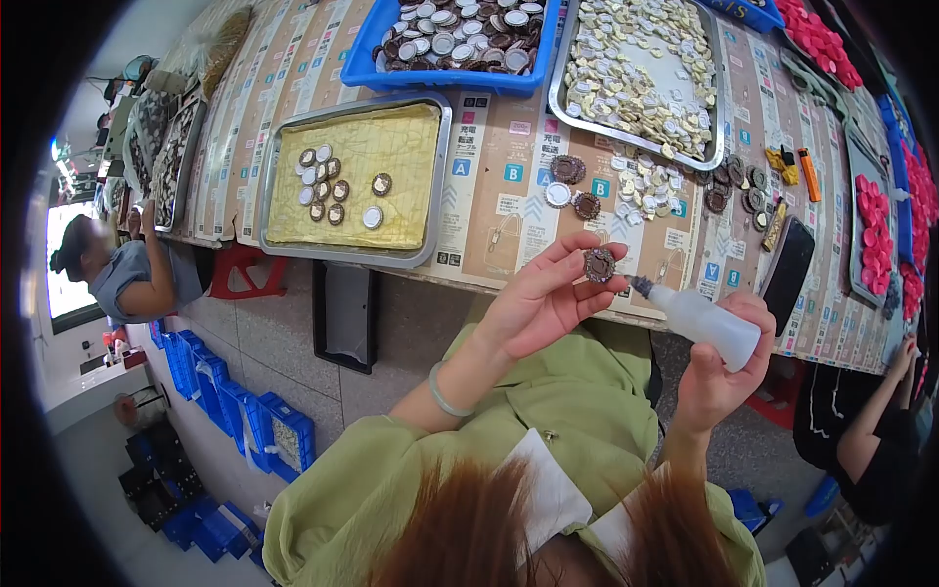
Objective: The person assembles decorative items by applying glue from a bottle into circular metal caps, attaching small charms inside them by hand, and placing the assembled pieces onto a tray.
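Observation:
Between the thumb and fingers of my left hand [548, 298] is a round brown ornament [599, 264] with a beaded-looking rim. My right hand [726, 367] grips a translucent white squeeze bottle [712, 325], tilted so its dark nozzle [641, 285] points at the ornament. A small gap seems to separate nozzle and ornament. On the table just beyond lie a few similar round pieces [567, 169], a white-faced disc [558, 195] and a loose pile of small pale pieces [646, 188].
A yellow-lined metal tray [416, 210] holds several discs. Behind stand a blue bin [357, 68] of discs and a metal tray [719, 117] of small pale pieces. A phone [790, 274] and orange lighter-like item [809, 174] lie right. People sit at left [147, 274] and right [871, 430].

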`<control>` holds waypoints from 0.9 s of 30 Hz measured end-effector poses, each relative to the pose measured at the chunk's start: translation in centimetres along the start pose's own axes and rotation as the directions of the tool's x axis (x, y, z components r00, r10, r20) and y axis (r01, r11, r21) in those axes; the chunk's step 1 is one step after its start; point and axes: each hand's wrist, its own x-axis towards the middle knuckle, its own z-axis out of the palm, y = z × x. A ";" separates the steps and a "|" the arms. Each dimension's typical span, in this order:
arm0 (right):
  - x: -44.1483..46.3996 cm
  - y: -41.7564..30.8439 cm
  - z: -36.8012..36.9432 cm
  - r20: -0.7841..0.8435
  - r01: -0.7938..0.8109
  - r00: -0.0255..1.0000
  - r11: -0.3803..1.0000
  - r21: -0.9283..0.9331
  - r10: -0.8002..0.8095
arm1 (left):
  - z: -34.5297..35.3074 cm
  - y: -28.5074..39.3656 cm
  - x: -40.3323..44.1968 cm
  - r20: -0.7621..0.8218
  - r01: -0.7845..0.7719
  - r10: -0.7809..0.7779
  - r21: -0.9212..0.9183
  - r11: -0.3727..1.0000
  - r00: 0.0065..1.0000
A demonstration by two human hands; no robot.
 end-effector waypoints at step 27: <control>0.0 -0.4 -0.2 0.135 0.136 0.986 0.953 -0.270 -0.102 | 0.6 -0.4 0.0 -0.032 0.013 -0.012 0.040 0.999 0.999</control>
